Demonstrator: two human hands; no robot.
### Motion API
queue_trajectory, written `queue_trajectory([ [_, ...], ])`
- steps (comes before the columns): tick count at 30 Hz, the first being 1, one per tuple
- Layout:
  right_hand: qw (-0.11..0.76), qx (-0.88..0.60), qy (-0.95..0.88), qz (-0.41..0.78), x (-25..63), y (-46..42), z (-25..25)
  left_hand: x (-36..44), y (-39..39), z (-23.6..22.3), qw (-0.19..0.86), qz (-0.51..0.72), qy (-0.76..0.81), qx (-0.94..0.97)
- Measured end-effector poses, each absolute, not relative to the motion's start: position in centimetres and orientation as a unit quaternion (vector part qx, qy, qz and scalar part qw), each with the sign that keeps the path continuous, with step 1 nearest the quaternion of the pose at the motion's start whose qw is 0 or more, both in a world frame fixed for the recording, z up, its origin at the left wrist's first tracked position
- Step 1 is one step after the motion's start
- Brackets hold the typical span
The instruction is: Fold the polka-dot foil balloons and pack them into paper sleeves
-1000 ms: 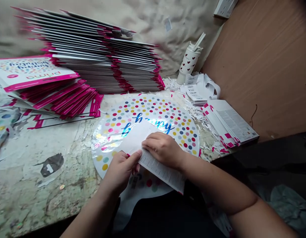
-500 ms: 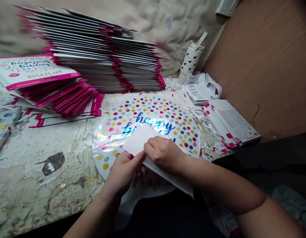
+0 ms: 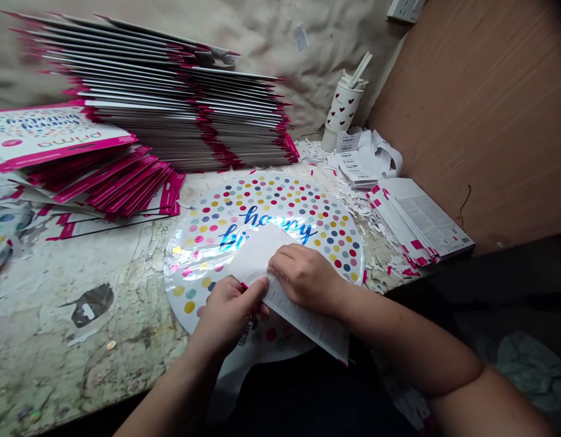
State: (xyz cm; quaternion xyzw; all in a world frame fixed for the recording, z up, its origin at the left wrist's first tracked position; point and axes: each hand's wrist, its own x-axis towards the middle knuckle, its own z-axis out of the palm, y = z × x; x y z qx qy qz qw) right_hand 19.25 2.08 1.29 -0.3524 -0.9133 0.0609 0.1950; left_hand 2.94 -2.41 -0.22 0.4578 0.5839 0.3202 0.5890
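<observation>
A white paper envelope [image 3: 307,325] with small printed text and pink edges lies tilted between my hands. Its blank white end [image 3: 253,252] points up and away from me. My left hand [image 3: 230,309] grips the left edge, thumb on top and fingers underneath. Over the middle, my right hand [image 3: 305,276] is closed, with bent fingers on the paper where the blank part meets the print. Its thumb is hidden. Beneath the envelope, a round, flat foil balloon [image 3: 262,197] with coloured dots and blue "happy birthday" lettering lies on the table, partly covered by my hands.
Tall stacks of pink-edged envelopes [image 3: 180,115] stand at the back, with a fanned pile [image 3: 120,188] at left. A heart-patterned tumbler [image 3: 344,112], barcode label strip [image 3: 357,164], paper scraps [image 3: 375,221] and more envelopes [image 3: 421,218] sit at right on the worn table [image 3: 139,291].
My right hand has shifted slightly away from my left thumb, so more printed text shows between them. My left hand keeps its grip. The whole view has moved a little.
</observation>
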Motion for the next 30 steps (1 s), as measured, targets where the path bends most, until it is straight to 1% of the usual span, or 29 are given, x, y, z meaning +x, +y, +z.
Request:
queue_trajectory([
  [2, 0.203, -0.364, -0.907, 0.061, 19.3, 2.3, 1.0, 2.9, -2.5, -0.3, 0.587, 0.318, 0.585, 0.461],
  [4, 0.203, -0.369, -0.902, 0.093, 19.5, 2.6, 1.2, 2.8, -2.5, -0.2, 0.598, 0.317, 0.582, 0.450],
  [7, 0.156, -0.358, -0.913, 0.118, 19.9, 2.5, 2.1, 2.8, -2.4, 0.1, 0.622, 0.324, 0.569, 0.430],
  [11, 0.076, -0.341, -0.937, 0.029, 18.8, 1.6, 3.3, 3.0, -2.2, 0.4, 0.610, 0.315, 0.578, 0.441],
  [13, 0.071, -0.329, -0.942, -0.011, 18.0, 1.3, 3.5, 3.2, -2.2, 0.4, 0.597, 0.309, 0.585, 0.454],
  [15, 0.087, -0.338, -0.937, -0.034, 18.1, 1.8, 3.5, 3.2, -2.2, 0.4, 0.594, 0.309, 0.585, 0.457],
  [17, 0.098, -0.415, -0.903, -0.059, 20.0, 2.7, 3.9, 2.8, -2.3, 0.3, 0.610, 0.316, 0.575, 0.443],
  [18, 0.085, -0.476, -0.873, -0.071, 21.7, 3.1, 4.2, 2.4, -2.3, 0.2, 0.618, 0.323, 0.572, 0.432],
  [19, 0.053, -0.545, -0.833, -0.077, 23.8, 3.5, 4.6, 1.9, -2.4, 0.1, 0.622, 0.329, 0.574, 0.420],
  [20, 0.002, -0.604, -0.794, -0.071, 26.2, 3.6, 5.1, 1.3, -2.4, 0.0, 0.620, 0.338, 0.581, 0.405],
  [22, -0.121, -0.668, -0.734, 0.002, 30.6, 3.0, 5.9, 0.2, -2.5, -0.5, 0.611, 0.359, 0.607, 0.360],
  [23, -0.140, -0.664, -0.733, 0.049, 32.1, 2.4, 6.2, -0.1, -2.6, -0.7, 0.608, 0.372, 0.617, 0.333],
  [24, -0.131, -0.641, -0.750, 0.095, 32.9, 1.5, 6.2, -0.1, -2.7, -0.9, 0.607, 0.386, 0.622, 0.308],
  [26, -0.040, -0.549, -0.820, 0.155, 32.0, -0.4, 5.8, 0.8, -3.1, -1.0, 0.607, 0.419, 0.616, 0.276],
  [28, 0.069, -0.446, -0.879, 0.156, 28.4, -1.7, 4.6, 2.3, -3.6, -0.5, 0.611, 0.428, 0.597, 0.297],
  [30, 0.146, -0.399, -0.899, 0.107, 24.2, -1.8, 3.3, 3.4, -4.2, 0.4, 0.606, 0.409, 0.575, 0.367],
])
